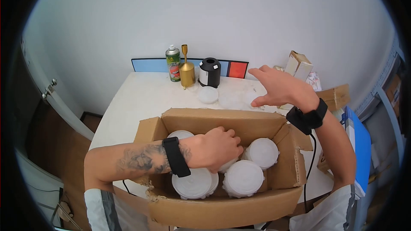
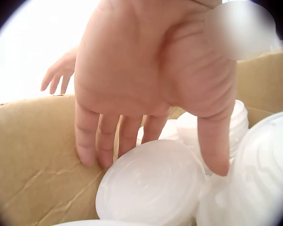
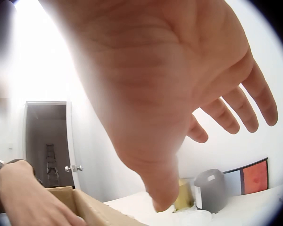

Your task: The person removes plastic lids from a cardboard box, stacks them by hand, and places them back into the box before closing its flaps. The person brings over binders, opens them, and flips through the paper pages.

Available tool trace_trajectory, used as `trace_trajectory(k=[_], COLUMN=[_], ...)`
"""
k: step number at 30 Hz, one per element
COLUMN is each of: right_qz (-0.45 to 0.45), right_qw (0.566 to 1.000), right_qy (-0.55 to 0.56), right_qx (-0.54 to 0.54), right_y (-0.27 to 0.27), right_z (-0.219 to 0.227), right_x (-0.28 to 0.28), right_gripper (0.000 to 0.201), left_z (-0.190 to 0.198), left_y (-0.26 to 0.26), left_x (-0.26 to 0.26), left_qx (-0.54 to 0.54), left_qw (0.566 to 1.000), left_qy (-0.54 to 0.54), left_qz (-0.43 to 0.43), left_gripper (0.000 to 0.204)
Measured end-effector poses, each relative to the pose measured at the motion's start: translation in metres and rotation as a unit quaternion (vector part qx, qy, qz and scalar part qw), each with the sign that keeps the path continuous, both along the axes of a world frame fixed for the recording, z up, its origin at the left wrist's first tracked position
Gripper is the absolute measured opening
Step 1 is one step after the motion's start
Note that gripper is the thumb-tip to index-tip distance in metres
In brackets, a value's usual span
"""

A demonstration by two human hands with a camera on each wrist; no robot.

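Note:
A cardboard box (image 1: 227, 211) holds several white round plastic tubs or lids, some stacked, such as the one at its right (image 1: 263, 153). My left hand (image 1: 217, 149) reaches down inside, its fingers extended and the thumb spread apart. In the left wrist view a tilted white disc (image 2: 151, 183) lies just below the fingers, and the thumb hangs beside other white pieces. My right hand (image 1: 280, 87) hovers over the table beyond the box, fingers spread, holding nothing. Below and left of it, a white round lid (image 1: 208, 95) lies on the table, with fainter translucent discs beside it.
Along the back of the white table (image 1: 115, 115) stand a spray can (image 1: 173, 64), a gold bottle-shaped holder (image 1: 187, 75) and a black-and-white cylinder (image 1: 209, 72). Small cartons (image 1: 298, 65) sit at the back right. A blue folder (image 1: 357, 149) stands at the right edge, and a cable hangs from the right wrist.

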State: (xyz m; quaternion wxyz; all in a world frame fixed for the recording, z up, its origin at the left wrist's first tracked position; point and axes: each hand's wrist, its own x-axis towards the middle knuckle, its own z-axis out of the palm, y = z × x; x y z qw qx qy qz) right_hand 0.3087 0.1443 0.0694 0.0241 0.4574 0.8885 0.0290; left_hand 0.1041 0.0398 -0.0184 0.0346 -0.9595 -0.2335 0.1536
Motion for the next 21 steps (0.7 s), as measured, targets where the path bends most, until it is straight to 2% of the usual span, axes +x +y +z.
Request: trace_trajectory(k=[1,2,3,5,6,8,9,11,12,16,18,20,21], right_qz=[0.017,0.032,0.03,0.002,-0.001,-0.019,-0.021,0.073,0.093,0.117,0.11,0.101,0.095], right_qw=[1.0,0.998,0.998,0.981,0.98,0.952,0.952,0.97,0.972,0.969,0.959,0.956,0.951], right_qy=[0.003,-0.042,-0.044,-0.186,-0.188,-0.246,-0.244,-0.219,-0.198,-0.195,-0.234,-0.242,-0.252], right_qx=[0.023,0.042,0.037,-0.059,-0.062,-0.182,-0.182,-0.071,-0.086,-0.096,-0.116,-0.134,-0.152], right_y=[-0.014,-0.031,-0.048,-0.078,-0.087,-0.106,-0.112,-0.115,-0.116,-0.111,-0.106,-0.1,-0.098], right_z=[0.003,0.007,0.009,0.008,0.001,-0.012,-0.026,-0.055,-0.055,-0.062,-0.064,-0.067,-0.068], right_x=[0.0,0.0,-0.002,-0.005,-0.005,-0.001,0.004,0.017,0.024,0.023,0.02,0.017,0.015], right_gripper=[0.071,0.062,0.062,0.057,0.057,0.069,0.069,0.077,0.085,0.087,0.088,0.087,0.086], left_z=[-0.002,-0.003,-0.005,-0.004,-0.001,0.013,0.015,0.02,0.024,0.071,0.1,0.125,0.136], left_y=[0.001,0.002,0.002,0.001,0.0,-0.004,-0.006,-0.009,-0.011,-0.015,-0.015,-0.013,-0.006], left_x=[-0.001,-0.001,-0.001,-0.001,0.0,0.001,0.001,0.002,0.002,-0.007,-0.012,-0.017,-0.016], left_qx=[0.014,0.027,0.021,0.05,0.047,0.055,0.055,0.061,0.06,0.043,0.031,0.071,0.069], left_qw=[1.0,1.0,1.0,0.996,0.996,0.997,0.997,0.997,0.997,0.992,0.99,0.981,0.98], left_qy=[-0.005,-0.01,-0.012,-0.066,-0.068,-0.057,-0.055,-0.04,-0.035,-0.109,-0.132,-0.16,-0.141], left_qz=[0.004,0.006,0.004,0.012,0.009,0.013,0.01,0.021,0.017,0.034,0.039,0.083,0.121], left_gripper=[0.075,0.072,0.072,0.061,0.061,0.056,0.056,0.055,0.055,0.062,0.065,0.07,0.073])
